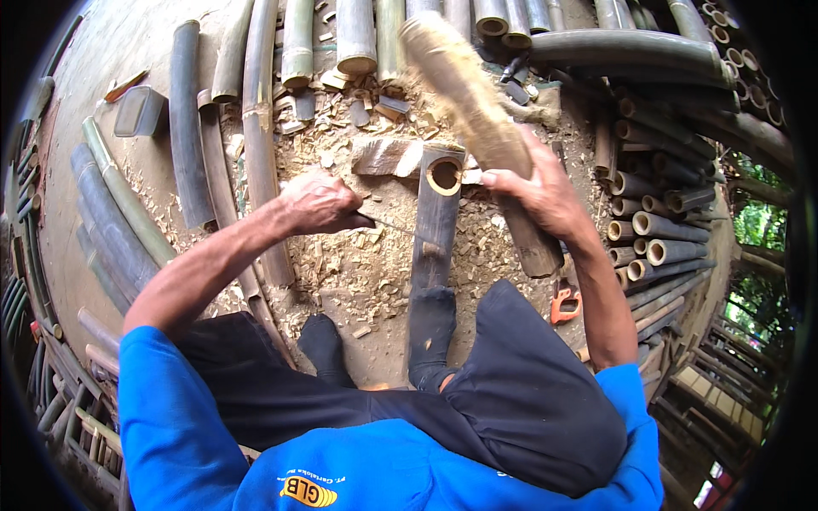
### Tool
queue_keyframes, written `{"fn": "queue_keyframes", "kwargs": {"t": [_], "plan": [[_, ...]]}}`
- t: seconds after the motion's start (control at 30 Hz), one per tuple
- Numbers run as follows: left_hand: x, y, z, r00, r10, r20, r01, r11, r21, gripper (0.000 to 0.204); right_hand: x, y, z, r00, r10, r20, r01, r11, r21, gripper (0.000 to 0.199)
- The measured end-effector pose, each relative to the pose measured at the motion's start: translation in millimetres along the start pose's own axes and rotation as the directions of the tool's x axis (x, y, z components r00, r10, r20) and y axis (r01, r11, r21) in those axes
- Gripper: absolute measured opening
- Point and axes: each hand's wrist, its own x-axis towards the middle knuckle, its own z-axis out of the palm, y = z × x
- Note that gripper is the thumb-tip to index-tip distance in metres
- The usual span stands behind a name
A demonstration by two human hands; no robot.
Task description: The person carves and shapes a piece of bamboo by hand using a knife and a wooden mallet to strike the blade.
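Note:
My left hand (319,203) is closed round the dark handle of a thin-bladed tool (394,226). Its narrow metal blade points right, across the dark bamboo pole (433,226) between my feet; whether it touches the pole is hard to tell. My right hand (538,183) grips a thick wooden club (477,111), its frayed pale upper part slanting up and away to the left. Near the pole's far end is a cut round hole with a pale rim. That end rests against a short wooden block (388,157), and my right foot (432,328) presses on the near end.
Wood chips (366,268) cover the ground around the pole. An orange-handled saw (565,305) lies right of my right knee. Bamboo poles (189,123) lie at left and far side; stacked bamboo pieces (669,226) stand at right. A clear plastic box (141,112) sits far left.

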Motion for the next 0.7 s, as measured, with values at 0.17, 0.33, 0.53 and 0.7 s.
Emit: {"fn": "queue_keyframes", "kwargs": {"t": [0.17,0.33,0.53,0.7], "plan": [[29.9,-2.9,-15.0,0.918,-0.366,-0.154,0.287,0.880,-0.380,0.057,-20.7,9.0,-12.4,0.986,-0.068,-0.151,0.066,0.998,-0.021,0.067],[61.8,0.1,-23.3,0.916,-0.382,-0.121,0.347,0.908,-0.234,0.055,-60.0,34.8,-8.8,0.947,-0.042,-0.319,0.000,0.991,-0.132,0.067],[61.0,0.0,-30.8,0.895,-0.445,-0.011,0.432,0.874,-0.221,0.053,-102.8,89.6,21.4,0.970,0.093,-0.224,-0.141,0.968,-0.209,0.070],[74.8,-1.2,-30.8,0.920,-0.391,-0.007,0.376,0.889,-0.263,0.055,-120.2,100.2,39.9,0.861,0.011,-0.509,-0.075,0.992,-0.105,0.074]]}}
